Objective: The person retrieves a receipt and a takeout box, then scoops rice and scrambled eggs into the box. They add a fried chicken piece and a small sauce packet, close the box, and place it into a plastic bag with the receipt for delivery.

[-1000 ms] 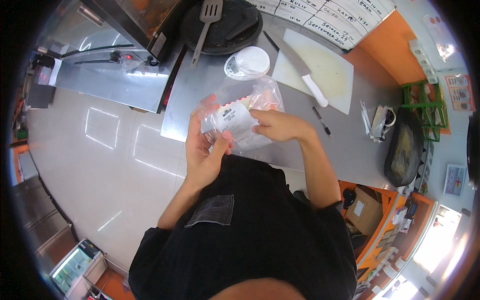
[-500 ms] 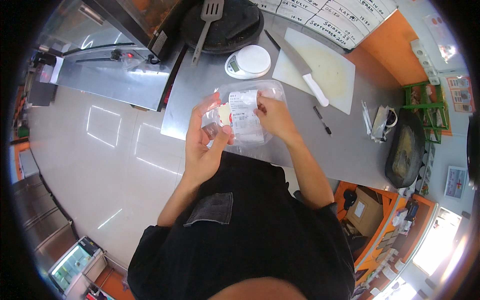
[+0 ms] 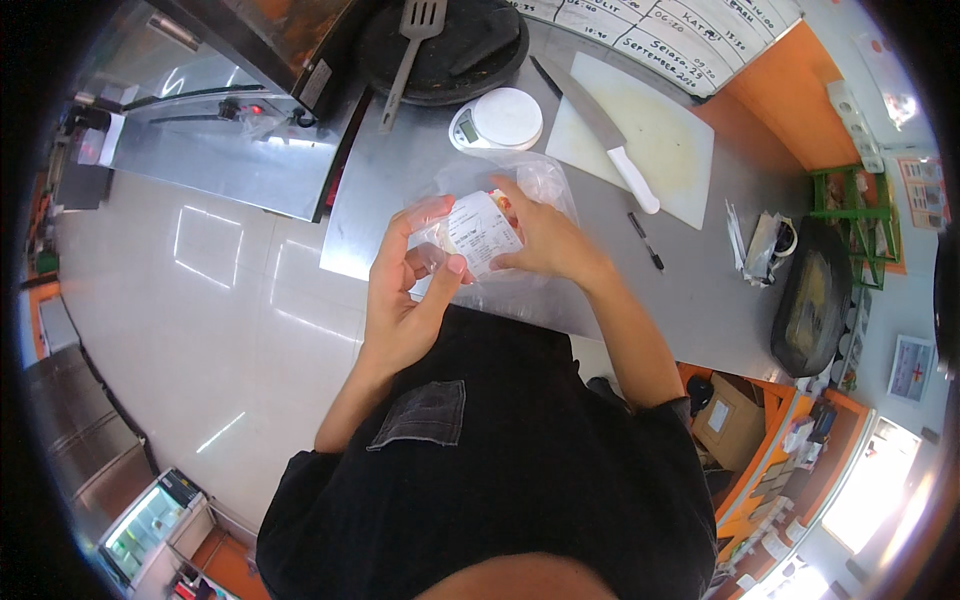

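Observation:
In the middle, above the near edge of the steel table, my two hands hold a small package with red and pale printing [image 3: 503, 208]. A white printed receipt [image 3: 480, 232] lies tilted across its top. My left hand [image 3: 405, 290] wraps the package's left side, thumb in front and fingers behind, with clear plastic under them. On the opposite side my right hand [image 3: 552, 240] grips the edge, its thumb low and its index finger along the top. A crumpled clear plastic bag [image 3: 547, 182] spreads around and beneath the package. The receipt hides most of the package.
Beyond the bag stands a white kitchen scale [image 3: 508, 118]. A knife [image 3: 632, 178] lies across a white cutting board [image 3: 680, 150], with a pen [image 3: 645, 242] nearer. A spatula [image 3: 425, 22] rests on a black pan [image 3: 480, 75]. A dark tray [image 3: 812, 300] is at far right.
The receipt has turned from upright to tilted and sits a little lower left. My right hand has gone from pinching the receipt's right edge to spreading round the package's side.

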The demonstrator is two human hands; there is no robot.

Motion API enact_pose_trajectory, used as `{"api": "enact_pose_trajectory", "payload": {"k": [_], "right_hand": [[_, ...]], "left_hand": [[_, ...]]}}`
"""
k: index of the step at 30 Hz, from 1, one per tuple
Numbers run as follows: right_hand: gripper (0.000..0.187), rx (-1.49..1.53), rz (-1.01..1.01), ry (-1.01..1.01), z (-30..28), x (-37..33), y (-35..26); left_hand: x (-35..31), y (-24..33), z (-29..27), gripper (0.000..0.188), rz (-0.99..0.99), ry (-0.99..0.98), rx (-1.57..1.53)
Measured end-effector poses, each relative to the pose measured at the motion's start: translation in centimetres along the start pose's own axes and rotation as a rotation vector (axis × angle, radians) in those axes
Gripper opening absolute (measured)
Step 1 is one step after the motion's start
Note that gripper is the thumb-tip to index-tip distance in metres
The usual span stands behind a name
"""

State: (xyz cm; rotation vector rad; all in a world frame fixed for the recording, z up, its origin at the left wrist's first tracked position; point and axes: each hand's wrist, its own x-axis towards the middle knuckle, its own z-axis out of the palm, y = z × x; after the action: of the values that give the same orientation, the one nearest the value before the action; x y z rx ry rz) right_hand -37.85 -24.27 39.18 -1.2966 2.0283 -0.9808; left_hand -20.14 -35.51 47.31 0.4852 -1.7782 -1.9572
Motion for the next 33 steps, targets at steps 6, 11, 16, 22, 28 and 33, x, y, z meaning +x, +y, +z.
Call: {"api": "enact_pose_trajectory", "payload": {"k": [6, 11, 16, 22, 28, 33], "right_hand": [[0.025, -0.134, -0.003, -0.299, -0.6, -1.0, 1.3], [0.018, -0.435, 0.069, -0.336, -0.4, -2.3, 0.4], [0.016, -0.58, 0.045, -0.396, -0.2, -2.8, 0.3], [0.013, -0.642, 0.05, -0.302, -2.7, -2.4, -2.8], [0.033, -0.589, -0.151, -0.074, -1.8, -1.6, -5.2], [0.064, -0.381, -0.034, -0.042, 0.1, 0.6, -3.3]], "left_hand": [[-0.2, -0.1, 0.5, 0.04, -0.032, 0.001, -0.076], [-0.2, -0.1, 1.0, 0.041, -0.055, -0.029, -0.023], [-0.1, 0.2, 1.1, 0.039, -0.076, -0.023, -0.032], [0.0, 0.9, 0.7, 0.038, -0.052, 0.008, -0.07], [0.2, 2.0, 0.8, 0.039, -0.083, 0.071, -0.061], [0.3, 1.9, 0.5, 0.04, -0.081, 0.056, -0.06]]}}
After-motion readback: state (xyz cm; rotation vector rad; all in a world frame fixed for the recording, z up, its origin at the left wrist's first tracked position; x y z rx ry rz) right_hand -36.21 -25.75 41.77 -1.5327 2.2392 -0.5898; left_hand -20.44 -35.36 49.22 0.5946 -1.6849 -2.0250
